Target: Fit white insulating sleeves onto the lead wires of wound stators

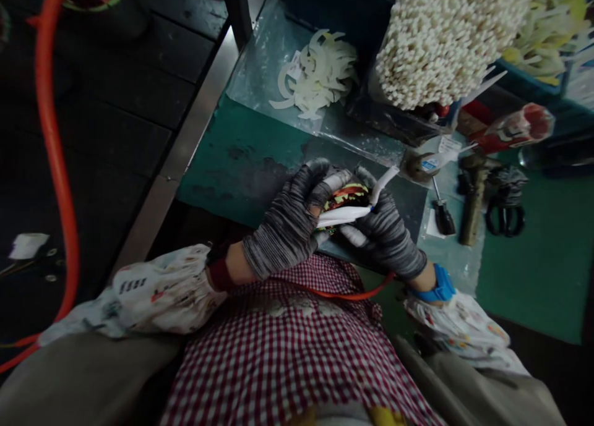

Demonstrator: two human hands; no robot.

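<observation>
Between my two gloved hands, near the table's front edge, is what looks like a motor stator (349, 195), with copper-coloured windings and yellow-green edges. White sleeving (344, 215) runs across its near side, and one piece sticks up on the right. My left hand (294, 219), in a grey striped glove with pale fingertips, is closed around the left side. My right hand (388, 231), gloved the same way, grips the right side beside the sleeving. The fingers hide much of the stator's outer body.
Pale curved strips (320, 73) lie on plastic sheeting. Behind stand a bundle of thin white tubes (450, 42) and a bin of yellowish strips (547, 30). A screwdriver (443, 214), hammer (474, 206) and scissors (505, 219) lie right. An orange hose (55, 148) hangs left.
</observation>
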